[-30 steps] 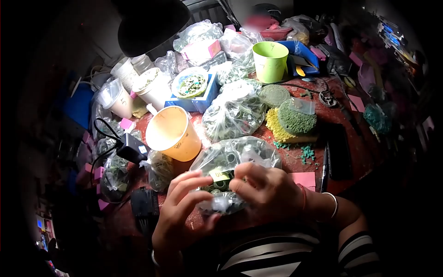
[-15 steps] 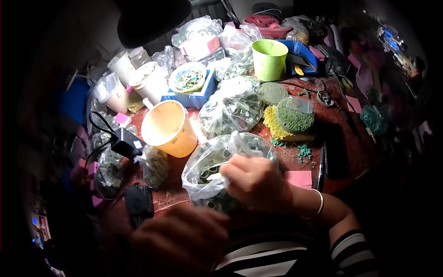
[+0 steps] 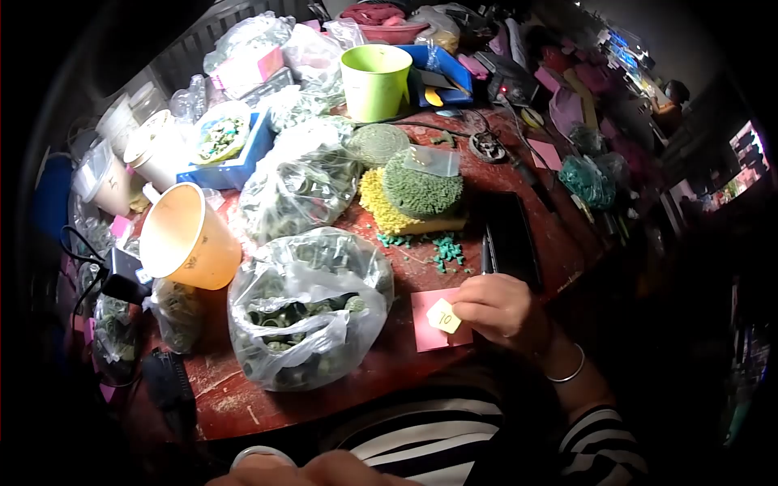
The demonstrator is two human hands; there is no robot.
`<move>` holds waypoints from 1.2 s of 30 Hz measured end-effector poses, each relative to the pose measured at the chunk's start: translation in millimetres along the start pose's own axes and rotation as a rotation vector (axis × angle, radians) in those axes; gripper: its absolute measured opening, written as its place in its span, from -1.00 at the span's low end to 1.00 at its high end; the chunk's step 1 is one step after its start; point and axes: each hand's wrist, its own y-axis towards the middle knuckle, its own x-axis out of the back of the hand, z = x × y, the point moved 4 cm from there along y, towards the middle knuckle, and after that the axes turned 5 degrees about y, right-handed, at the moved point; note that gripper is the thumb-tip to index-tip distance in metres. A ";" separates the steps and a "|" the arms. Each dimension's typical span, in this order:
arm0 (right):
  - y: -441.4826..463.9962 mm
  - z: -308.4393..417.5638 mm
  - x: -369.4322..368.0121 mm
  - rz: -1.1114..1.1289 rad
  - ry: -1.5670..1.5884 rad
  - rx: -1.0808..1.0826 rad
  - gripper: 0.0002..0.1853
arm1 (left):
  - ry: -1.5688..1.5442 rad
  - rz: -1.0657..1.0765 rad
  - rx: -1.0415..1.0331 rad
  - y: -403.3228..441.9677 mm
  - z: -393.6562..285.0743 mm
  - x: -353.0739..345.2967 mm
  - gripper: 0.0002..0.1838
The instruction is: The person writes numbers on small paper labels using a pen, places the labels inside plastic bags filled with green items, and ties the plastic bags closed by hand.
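Pinched in my right hand (image 3: 501,310) is a small yellow paper label (image 3: 443,317) with a handwritten number, held over a pink paper square (image 3: 425,334). An open clear plastic bag (image 3: 311,356) of round dark green pieces sits to the left of it on the red table (image 3: 219,397). My left hand (image 3: 324,471) is cut off at the bottom edge, blurred, away from the bag; its fingers are not clear. A pen (image 3: 486,255) and a black phone-like slab (image 3: 512,240) lie just beyond my right hand.
An orange cup (image 3: 215,251) stands left of the bag, a green cup (image 3: 375,85) at the back. Yellow and green round pads (image 3: 425,185) lie mid-table beside teal crumbs (image 3: 446,253). More filled bags (image 3: 296,182) and a blue box (image 3: 235,166) stand behind.
My right hand has left the bag and moved right to the pink paper with the yellow label. My left hand has dropped to the bottom edge. The view has shifted rightward.
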 end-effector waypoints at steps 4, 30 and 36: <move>2.0 -2.3 -0.6 0.052 -0.034 0.097 -0.83 | -0.040 0.293 0.319 17.8 3.5 21.2 -0.80; 3.4 -11.7 8.4 0.482 -0.519 0.154 -0.94 | 1.910 0.088 -0.169 29.1 147.5 103.9 -0.64; 3.6 -17.6 7.4 0.476 -0.603 0.301 -0.91 | 2.105 0.127 -0.133 27.5 157.0 99.7 -0.61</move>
